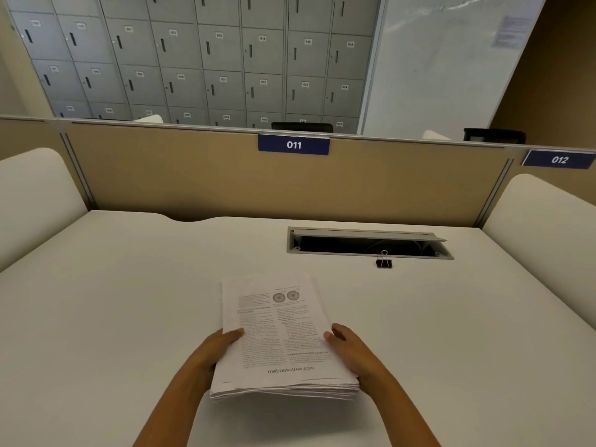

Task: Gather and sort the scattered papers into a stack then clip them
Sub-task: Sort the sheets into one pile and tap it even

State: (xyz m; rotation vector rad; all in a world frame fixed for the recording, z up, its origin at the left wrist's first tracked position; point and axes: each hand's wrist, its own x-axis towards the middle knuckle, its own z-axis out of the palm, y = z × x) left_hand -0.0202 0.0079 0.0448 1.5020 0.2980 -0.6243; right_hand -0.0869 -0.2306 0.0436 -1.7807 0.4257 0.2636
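A stack of printed papers [280, 337] is held over the white desk [129, 301], its near edge lifted and the sheets slightly uneven. My left hand [219, 346] grips the stack's left edge, thumb on top. My right hand [351, 346] grips the right edge, thumb resting on the top sheet. A black binder clip [383, 261] with silver handles stands on the desk, far right of the stack and apart from both hands.
An open cable tray slot [367, 243] is sunk into the desk just behind the clip. A tan partition [225, 179] labelled 011 closes the back. White rounded side dividers [32, 195] flank the desk on both sides.
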